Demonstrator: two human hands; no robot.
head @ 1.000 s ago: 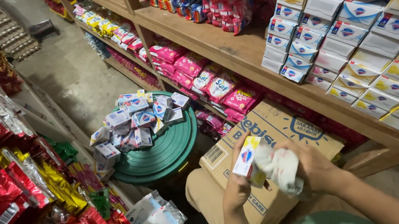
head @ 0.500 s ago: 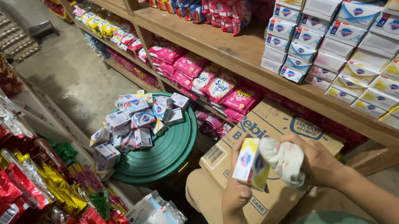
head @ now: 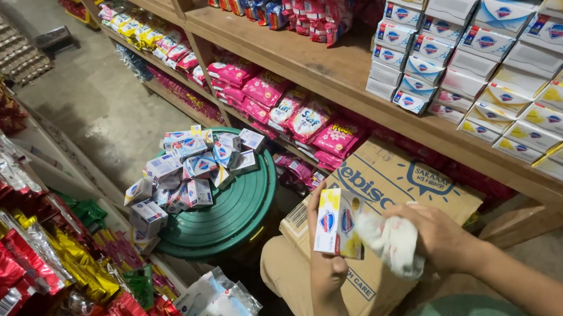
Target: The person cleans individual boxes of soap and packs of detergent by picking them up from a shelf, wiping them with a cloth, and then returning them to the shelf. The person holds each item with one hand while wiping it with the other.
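Left hand (head: 327,269) grips yellow-white soap boxes (head: 337,223) | right hand (head: 436,233) clutches white cloth (head: 393,243) against them | cardboard carton (head: 380,188) beneath | boxes now turned upright

I note a narrow shop aisle. A bare grey concrete floor (head: 90,107) runs to the upper left of the frame. Wooden shelving (head: 316,66) fills the upper right, its boards plain and unpainted. A rack of hanging packets (head: 9,237) lines the left edge. Lighting is dim and even, brighter at the far end.
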